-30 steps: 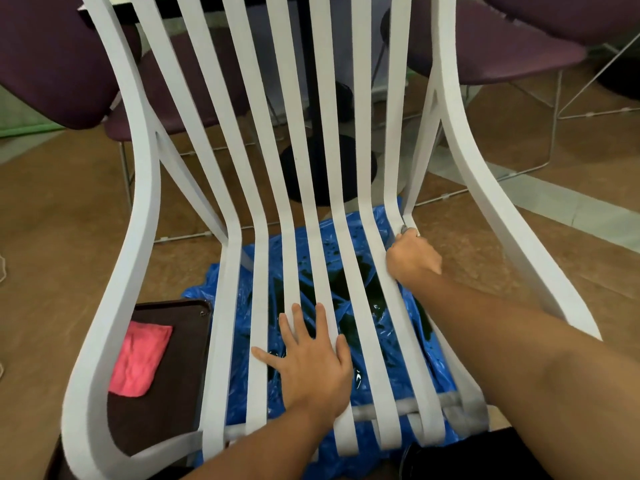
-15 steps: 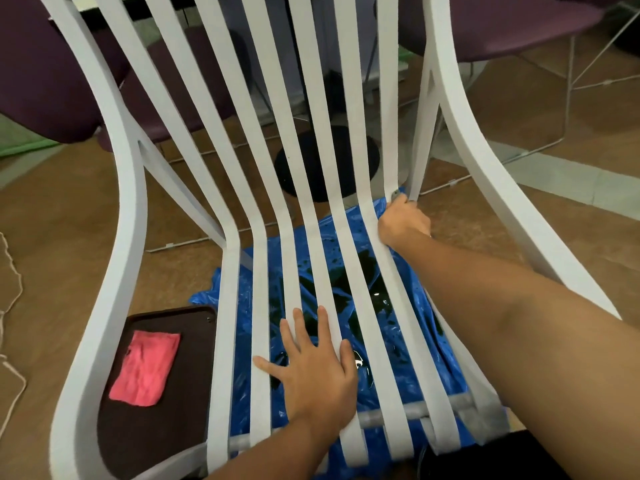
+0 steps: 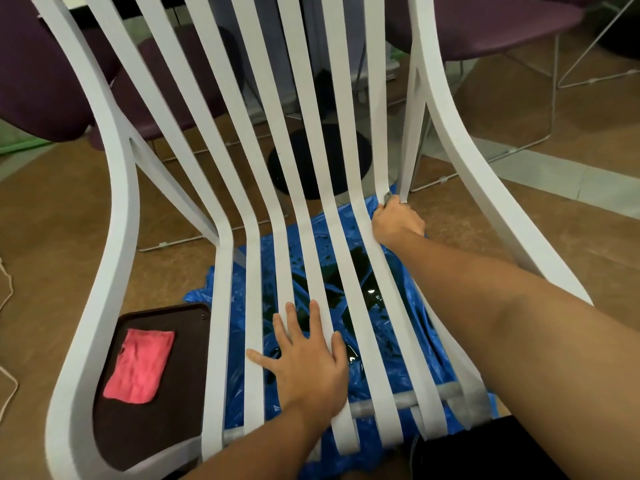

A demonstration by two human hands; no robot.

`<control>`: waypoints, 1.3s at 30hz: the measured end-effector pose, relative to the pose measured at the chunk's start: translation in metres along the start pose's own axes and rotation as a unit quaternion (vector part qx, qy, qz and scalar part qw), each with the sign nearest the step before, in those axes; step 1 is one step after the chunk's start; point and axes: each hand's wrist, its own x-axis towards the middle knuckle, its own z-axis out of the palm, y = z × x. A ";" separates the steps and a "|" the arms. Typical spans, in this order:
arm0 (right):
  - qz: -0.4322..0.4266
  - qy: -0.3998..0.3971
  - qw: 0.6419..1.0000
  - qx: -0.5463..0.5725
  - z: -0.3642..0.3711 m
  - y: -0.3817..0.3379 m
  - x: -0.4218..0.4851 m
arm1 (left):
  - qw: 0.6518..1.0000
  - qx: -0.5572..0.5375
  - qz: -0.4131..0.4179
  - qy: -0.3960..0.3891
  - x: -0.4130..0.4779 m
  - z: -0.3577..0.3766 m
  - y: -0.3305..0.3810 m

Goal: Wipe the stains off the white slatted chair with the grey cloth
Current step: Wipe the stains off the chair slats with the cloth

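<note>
The white slatted chair [image 3: 221,292] fills the view, its slats running from the seat up into the backrest. My left hand [image 3: 308,362] lies flat with fingers spread on the middle seat slats near the front. My right hand [image 3: 396,221] is closed on the grey cloth [image 3: 388,196] at the bend of the rightmost slat, by the right frame strut. Only a small grey corner of the cloth shows above my fingers; the rest is hidden in my fist.
A blue plastic sheet [image 3: 349,233] with dark wet patches lies on the floor under the seat. A dark tray [image 3: 162,393] at the lower left holds a pink cloth [image 3: 140,365]. Purple chairs [image 3: 491,26] and a black round table base [image 3: 318,164] stand behind.
My right hand with the grey cloth has slid up the rightmost slat toward the backrest bend. My left hand has stayed flat on the seat slats.
</note>
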 end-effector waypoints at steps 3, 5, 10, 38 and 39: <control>0.001 0.015 1.000 -0.009 0.004 -0.001 0.003 | 1.000 -0.003 0.002 0.002 0.001 0.001 -0.001; 0.004 0.017 1.000 -0.016 0.005 -0.002 0.005 | 1.000 -0.006 0.001 0.002 0.001 0.001 -0.001; 0.003 0.023 1.000 0.007 0.007 -0.003 0.011 | 1.000 -0.007 0.001 0.002 0.002 0.003 -0.002; 0.004 0.008 1.000 -0.008 -0.003 0.013 -0.027 | 1.000 -0.014 0.001 0.003 0.000 0.000 -0.001; 0.005 0.004 1.000 -0.011 -0.004 0.013 -0.029 | 1.000 -0.016 0.003 0.004 0.000 0.000 -0.001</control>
